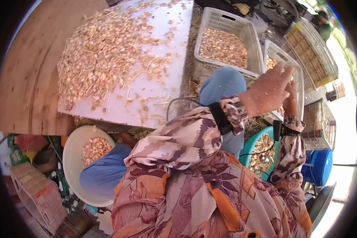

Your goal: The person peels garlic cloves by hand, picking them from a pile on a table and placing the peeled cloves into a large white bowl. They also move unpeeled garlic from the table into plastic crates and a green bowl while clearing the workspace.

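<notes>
My left hand [267, 90] is over the second white crate [300, 85], its fingers bent together against my right hand [291, 99]. A small pale piece [292, 78], perhaps a garlic clove, shows at the fingertips. Most of my right hand's fingers are hidden behind the left. Under the hands, garlic cloves [271, 63] lie in this crate. A large heap of garlic cloves [103, 55] with dry stalks covers much of the white board [170, 81] to the left.
Another white crate [254, 43] of cloves stands ahead. A teal basin [248, 146] holds dry scraps beside my knee. At the left, a cream tub [69, 162] contains cloves. A blue bucket [319, 166] and stacked crates [313, 51] stand right; a wooden board [27, 67] lies far left.
</notes>
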{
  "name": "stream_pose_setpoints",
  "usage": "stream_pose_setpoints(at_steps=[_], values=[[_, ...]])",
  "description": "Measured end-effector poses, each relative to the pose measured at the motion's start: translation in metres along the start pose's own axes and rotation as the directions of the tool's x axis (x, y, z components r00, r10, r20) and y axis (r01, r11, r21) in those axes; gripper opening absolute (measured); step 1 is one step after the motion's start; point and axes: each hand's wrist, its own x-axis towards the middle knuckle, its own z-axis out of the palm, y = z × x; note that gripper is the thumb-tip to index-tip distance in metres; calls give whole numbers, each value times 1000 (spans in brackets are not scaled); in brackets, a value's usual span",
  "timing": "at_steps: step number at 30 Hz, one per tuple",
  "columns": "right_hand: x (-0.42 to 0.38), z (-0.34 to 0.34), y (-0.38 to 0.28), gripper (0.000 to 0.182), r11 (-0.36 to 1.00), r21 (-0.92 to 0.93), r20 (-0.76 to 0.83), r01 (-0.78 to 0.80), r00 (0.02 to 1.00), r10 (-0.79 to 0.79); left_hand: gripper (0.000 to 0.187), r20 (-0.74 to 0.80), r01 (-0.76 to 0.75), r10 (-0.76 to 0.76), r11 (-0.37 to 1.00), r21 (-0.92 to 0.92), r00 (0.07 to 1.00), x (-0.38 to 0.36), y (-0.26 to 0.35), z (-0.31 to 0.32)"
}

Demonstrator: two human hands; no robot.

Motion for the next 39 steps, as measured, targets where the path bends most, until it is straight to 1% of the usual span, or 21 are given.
stream_pose_setpoints(at_steps=[1, 2, 3, 4, 5, 8, 10, 11, 13, 14, 16, 19, 21, 24, 26, 27, 29, 34, 36, 38, 39], values=[[-14, -3, 54, 54, 986, -143, 227, -83, 967, 115, 52, 51, 56, -55, 998, -31, 997, -9, 11, -10], [-18, -8, 68, 38, 947, -278, 208, -163, 952, 225, 47, 24, 37, -35, 997, -70, 999, -26, 16, -23], [-26, 0, 132, 59, 852, -431, -5, -298, 945, 328, 34, -6, 119, -120, 990, -73, 993, -44, 26, -44], [3, 5, 101, 56, 877, -87, -85, -472, 881, 466, 26, -37, 196, -198, 980, -44, 980, -60, 28, -70], [22, 1, 59, 54, 757, 267, -97, -596, 765, 637, 20, -47, 271, -272, 962, -30, 961, -84, 33, -93], [95, 34, -31, 37, 545, 665, 103, -510, 786, 610, 12, -279, 586, -543, 805, 95, 792, -149, 33, -172], [141, 61, -100, 28, 473, 774, 206, -422, 873, 443, 12, -531, 842, -706, 538, 30, 470, -189, 22, -229], [159, 76, -132, 26, 420, 811, 298, -408, 905, 303, 12, -657, 837, -576, 524, 161, 487, -224, -3, -263], [186, 104, -209, 22, 507, 752, 445, -421, 892, 82, 16, -754, 933, -560, 294, 208, 345, -235, -19, -310], [195, 128, -232, 22, 503, 755, 504, -421, 863, -33, 16, -757, 934, -558, 290, 207, 341, -236, -35, -321], [208, 171, -273, 21, 558, 696, 608, -452, 784, -124, 17, -645, 831, -538, 228, 508, 543, -238, -68, -331], [218, 231, -306, 19, 602, 674, 640, -429, 745, -186, 16, -553, 702, -555, 81, 708, 622, -237, -105, -331], [218, 274, -310, 17, 707, 662, 573, -250, 776, -262, 14, -570, 754, -605, 78, 653, 556, -227, -99, -327], [205, 304, -320, 18, 745, 598, 330, 297, 755, -566, 20, -602, 740, -606, -33, 672, 520, -231, -80, -317], [193, 315, -334, 18, 694, 558, 316, 454, 658, -684, 28, -708, 887, -542, 356, 294, 452, -237, -68, -321], [189, 309, -344, 16, 684, 524, 347, 507, 607, -715, 28, -717, 888, -532, 352, 298, 451, -238, -62, -320], [188, 318, -352, 16, 663, 459, 384, 591, 541, -748, 38, -710, 703, -603, 678, -215, 364, -245, -44, -310], [188, 318, -356, 16, 676, 470, 388, 568, 555, -736, 26, -726, 523, -582, 774, -357, 366, -216, 46, -276], [187, 319, -357, 15, 690, 503, 373, 520, 590, -716, 23, -747, 447, -418, 876, -181, 516, -204, 87, -263], [186, 318, -357, 14, 666, 516, 372, 538, 560, -741, 19, -594, 163, -132, 987, 0, 794, -193, 122, -254], [186, 320, -358, 13, 628, 536, 357, 564, 522, -774, 16, -537, 97, -63, 995, 35, 841, -188, 137, -253]])
